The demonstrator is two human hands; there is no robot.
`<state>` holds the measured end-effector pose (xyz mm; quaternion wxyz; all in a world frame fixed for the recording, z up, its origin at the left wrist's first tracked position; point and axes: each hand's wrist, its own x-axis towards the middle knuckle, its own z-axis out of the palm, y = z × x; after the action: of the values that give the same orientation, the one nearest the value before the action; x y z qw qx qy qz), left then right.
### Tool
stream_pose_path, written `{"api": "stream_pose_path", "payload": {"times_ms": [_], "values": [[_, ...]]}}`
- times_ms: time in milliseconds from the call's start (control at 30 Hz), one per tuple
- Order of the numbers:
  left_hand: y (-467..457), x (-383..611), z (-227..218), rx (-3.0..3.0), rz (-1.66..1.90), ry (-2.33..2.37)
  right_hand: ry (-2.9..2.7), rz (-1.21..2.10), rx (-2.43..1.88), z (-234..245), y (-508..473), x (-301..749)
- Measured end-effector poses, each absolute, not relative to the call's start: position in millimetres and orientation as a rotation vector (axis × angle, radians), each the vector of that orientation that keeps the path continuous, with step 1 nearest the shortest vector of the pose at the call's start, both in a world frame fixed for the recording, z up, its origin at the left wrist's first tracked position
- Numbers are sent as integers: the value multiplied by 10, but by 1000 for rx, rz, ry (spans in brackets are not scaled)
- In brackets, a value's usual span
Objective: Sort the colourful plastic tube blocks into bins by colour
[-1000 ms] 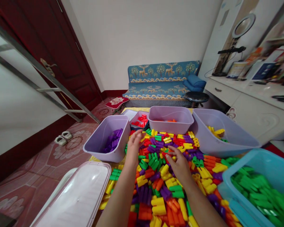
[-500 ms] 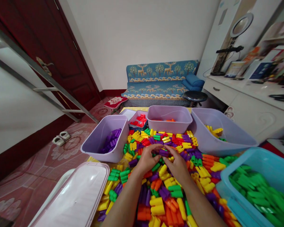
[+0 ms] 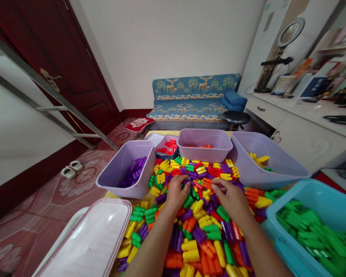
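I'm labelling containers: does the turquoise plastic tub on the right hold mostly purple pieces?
No, the pieces visible inside the turquoise plastic tub are green plastic pieces.

I had red, orange, yellow, green and purple blocks [image 3: 213, 234] mixed in front of me. My three lilac tubs [image 3: 203, 154] showed purple, orange and mostly yellow inside, left to right, while the turquoise tub [image 3: 279, 227] showed green and the small box [image 3: 166, 156] red. Beyond, I saw a blue sofa [image 3: 186, 93] patterned with tan deer and pale trees, a dark red door [image 3: 85, 77], reddish floor tiles [image 3: 47, 202] with pale flowers, and a red stool [image 3: 140, 124] with a white floral design.
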<state>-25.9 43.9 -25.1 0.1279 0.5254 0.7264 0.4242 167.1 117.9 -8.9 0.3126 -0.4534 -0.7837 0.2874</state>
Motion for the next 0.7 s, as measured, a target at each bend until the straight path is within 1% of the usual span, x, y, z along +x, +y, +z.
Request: {"api": "stream_pose_path", "payload": {"times_ms": [67,133,267,367,500,567,633,700], "values": [[433,-238,-241,1531,1195,2110,-2247,691,-1262,-117,1179,1689],[427,-216,-231,1529,1168,2097,-2350,610,-1219,-148,1149,1652],[411,-178,-196,1579,1119,2045,-2368,570,-1151,-152,1081,1486],[397,-165,-156,1609,1116,1991,-2312,740,-1158,-143,1077,1389],[394,-171,-149,1584,1172,1906,-2114,1152,-1042,-202,1097,1362],[402,-177,-173,1559,1201,1859,-2003,1292,-1004,-237,1100,1362],[414,-179,-203,1541,1241,1794,-1940,1334,-991,-256,1097,1351],[423,-176,-228,1518,1291,1705,-1931,1290,-992,-258,1092,1326]]}}
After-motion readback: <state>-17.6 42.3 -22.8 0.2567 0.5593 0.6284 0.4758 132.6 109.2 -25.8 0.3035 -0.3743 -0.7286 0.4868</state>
